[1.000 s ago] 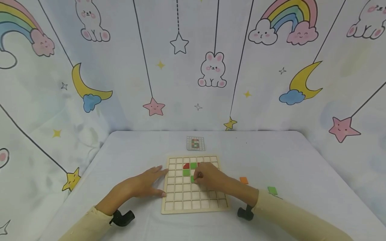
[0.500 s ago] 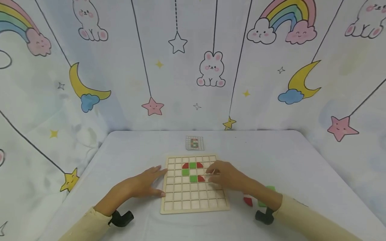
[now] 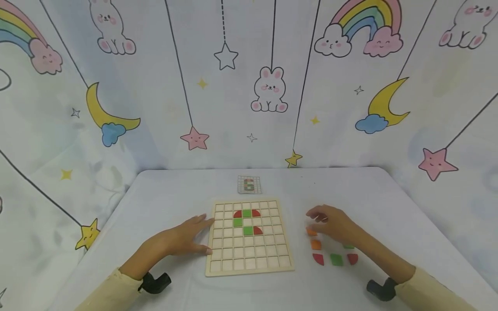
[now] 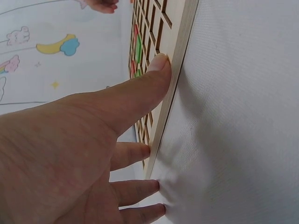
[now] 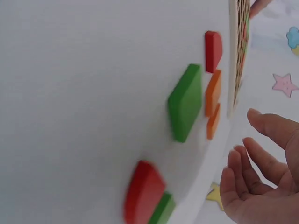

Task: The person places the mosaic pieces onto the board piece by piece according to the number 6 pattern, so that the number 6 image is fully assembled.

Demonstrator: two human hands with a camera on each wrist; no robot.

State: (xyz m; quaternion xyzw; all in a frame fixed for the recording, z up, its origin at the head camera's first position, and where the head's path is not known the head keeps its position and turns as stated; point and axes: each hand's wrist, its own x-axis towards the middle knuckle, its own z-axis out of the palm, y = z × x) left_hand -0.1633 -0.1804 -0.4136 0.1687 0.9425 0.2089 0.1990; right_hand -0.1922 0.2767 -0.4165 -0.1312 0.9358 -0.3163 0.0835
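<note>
A wooden grid board [image 3: 250, 262] lies on the white table, with red quarter-round tiles [image 3: 258, 230] and green square tiles [image 3: 247, 213] set in its upper cells. My left hand [image 3: 180, 237] rests at the board's left edge, its thumb [image 4: 156, 70] on the rim and fingers spread along the side. My right hand [image 3: 334, 222] hovers over the loose tiles right of the board, fingers relaxed and holding nothing. Near it lie two orange tiles [image 3: 316, 245], a green square tile [image 5: 187, 105] and red quarter-round tiles [image 3: 318, 259]. Another green tile [image 3: 348, 246] is partly hidden under the right forearm.
A small card [image 3: 249, 185] with a gridded red and green figure lies behind the board. A cloth backdrop [image 3: 225, 99] with rabbits, stars and moons rises at the table's far edge. Each wrist wears a black camera mount [image 3: 155, 283].
My right hand leaves a red quarter-round tile in the board and moves right, over the loose tiles. The left hand stays at the board's edge.
</note>
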